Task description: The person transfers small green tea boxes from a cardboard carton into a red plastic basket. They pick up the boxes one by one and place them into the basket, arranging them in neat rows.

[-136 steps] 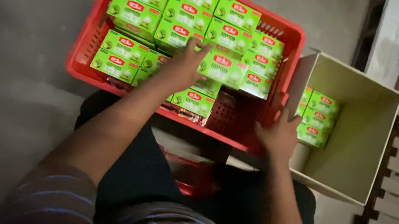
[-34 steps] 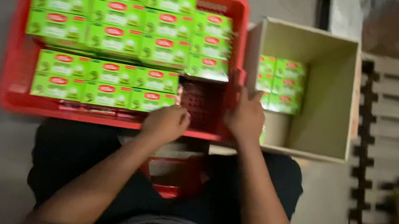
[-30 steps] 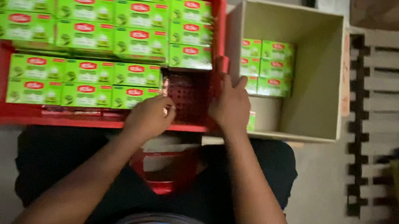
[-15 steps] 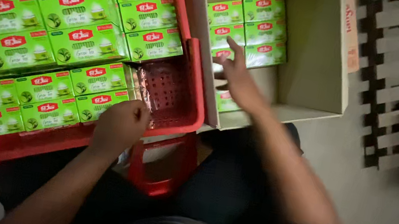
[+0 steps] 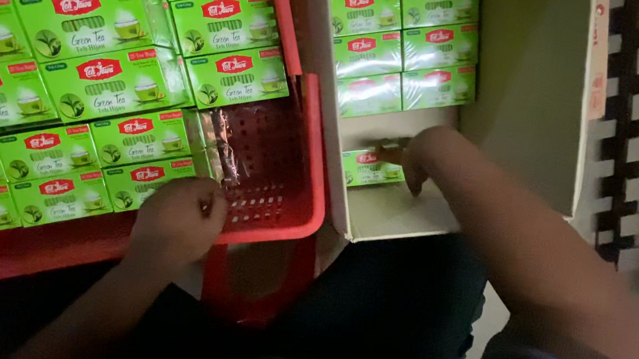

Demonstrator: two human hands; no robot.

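Head view: right hand (image 5: 420, 155) grasps small green tea box (image 5: 371, 168), long axis left-right, on near floor of beige cardboard carton (image 5: 524, 110). Left hand (image 5: 176, 220) clenched at near-right edge of red plastic crate (image 5: 294, 201), touching crate's green boxes (image 5: 144, 179).

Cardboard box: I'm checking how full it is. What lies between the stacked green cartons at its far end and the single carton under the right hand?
In the head view, only bare box floor separates the green cartons from the single carton the right hand touches.

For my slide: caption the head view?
Right hand sets green carton in cardboard box; left hand at red crate.
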